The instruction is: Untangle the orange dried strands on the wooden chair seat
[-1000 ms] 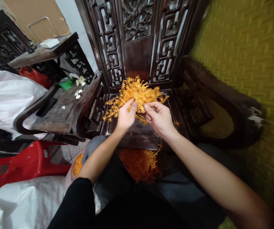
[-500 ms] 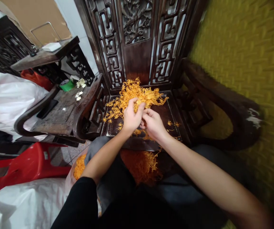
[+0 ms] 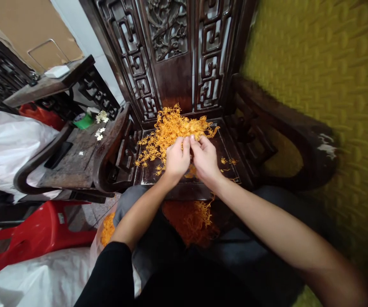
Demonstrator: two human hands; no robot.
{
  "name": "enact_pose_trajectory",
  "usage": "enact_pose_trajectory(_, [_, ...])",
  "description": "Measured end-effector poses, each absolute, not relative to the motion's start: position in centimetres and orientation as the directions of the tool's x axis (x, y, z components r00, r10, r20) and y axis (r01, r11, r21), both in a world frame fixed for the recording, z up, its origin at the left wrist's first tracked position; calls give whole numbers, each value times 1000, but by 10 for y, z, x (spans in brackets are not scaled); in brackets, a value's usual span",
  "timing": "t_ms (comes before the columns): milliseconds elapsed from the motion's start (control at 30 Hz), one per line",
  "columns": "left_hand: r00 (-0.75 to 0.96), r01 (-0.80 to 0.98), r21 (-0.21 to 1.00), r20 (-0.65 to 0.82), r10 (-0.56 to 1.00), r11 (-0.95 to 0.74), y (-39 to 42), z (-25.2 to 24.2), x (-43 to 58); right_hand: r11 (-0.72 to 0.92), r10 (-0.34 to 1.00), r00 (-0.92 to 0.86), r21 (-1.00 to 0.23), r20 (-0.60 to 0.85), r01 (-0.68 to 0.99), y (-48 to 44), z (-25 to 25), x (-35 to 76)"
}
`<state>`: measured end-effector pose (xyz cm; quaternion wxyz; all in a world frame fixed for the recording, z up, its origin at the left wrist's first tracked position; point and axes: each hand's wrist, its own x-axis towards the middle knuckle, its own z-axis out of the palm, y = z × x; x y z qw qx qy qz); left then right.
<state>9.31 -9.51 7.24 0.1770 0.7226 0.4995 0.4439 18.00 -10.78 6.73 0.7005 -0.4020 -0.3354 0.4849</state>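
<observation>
My left hand (image 3: 177, 158) and my right hand (image 3: 205, 157) meet above the front of a dark wooden chair's seat (image 3: 227, 143). Both are closed in a pinch, thumbs side by side and nearly touching. Whatever lies between the fingertips is too small and covered to make out. Just beyond them is a heap of orange, thread-like artificial flower pieces (image 3: 174, 123), thin stems tangled together. A few loose orange pieces (image 3: 228, 161) lie on the seat to the right of my right hand.
Below the seat's front edge is a reddish container with more orange strands (image 3: 199, 221). A bag of orange pieces (image 3: 108, 228) stands by my left knee. Leftward are a red plastic chair (image 3: 43, 224), white sacks (image 3: 7, 145) and another wooden chair with green tape (image 3: 84, 121) on it.
My right hand has turned and moved up beside my left, bringing both pinches level at the heap's near edge. The whole view has shifted slightly.
</observation>
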Motion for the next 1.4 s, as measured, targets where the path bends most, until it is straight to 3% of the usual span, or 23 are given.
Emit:
enact_pose_trajectory(100, [116,553,701,471,874,-451,-95,74,100,213,926,374,-882,46,-420,-107,69,181])
enact_pose_trajectory(267, [52,434,800,438,898,-415,-94,80,111,192,938,346,-807,-16,-559,-106,82,186])
enact_pose_trajectory(467, [-54,376,865,379,924,-333,-89,84,118,265,891,452,-862,47,-432,-97,83,190])
enact_pose_trajectory(667, [-121,158,971,201,972,-181,-75,79,128,269,899,437,-835,39,-480,-94,80,190])
enact_pose_trajectory(800, [-208,-119,993,-37,977,13,-56,81,128,198,926,371,-756,-63,-624,-97,83,200])
enact_pose_trajectory(900, [-69,-257,961,-124,990,102,-50,88,119,185,929,364,-759,-73,-625,-99,85,208])
enact_pose_trajectory(1067, [174,-246,954,-128,976,169,-58,95,100,189,943,332,-790,-19,-583,-104,88,211])
enact_pose_trajectory(1200, [236,-328,922,-132,963,206,-64,100,86,230,952,301,-791,61,-567,-110,90,209])
enact_pose_trajectory(1400, [264,-482,802,-251,931,353,-71,110,68,227,967,225,-812,121,-537,-113,87,206])
